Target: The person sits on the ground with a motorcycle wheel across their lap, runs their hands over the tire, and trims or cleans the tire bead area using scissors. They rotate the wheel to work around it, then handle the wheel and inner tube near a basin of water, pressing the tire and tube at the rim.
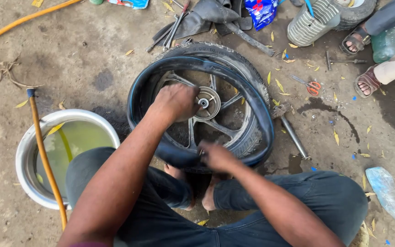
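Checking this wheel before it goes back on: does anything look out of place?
Yes. The black inner tube bulges out of the tyre, looping over the rim instead of sitting inside. The left hand presses near the hub; the right hand grips the tube's near edge.

Bare forearms, bare feet, dark trousers (170, 224), possibly denim.

Left of the scissors (308, 85), a hammer (290, 128) lies on the dirt floor (92, 50). Far left of them, a metal basin (28, 151) of greenish water, crossed by an orange hose (46, 160). Below right of the scissors, a clear plastic bottle (386, 192); upper right, a bystander's sandalled feet (366, 81).
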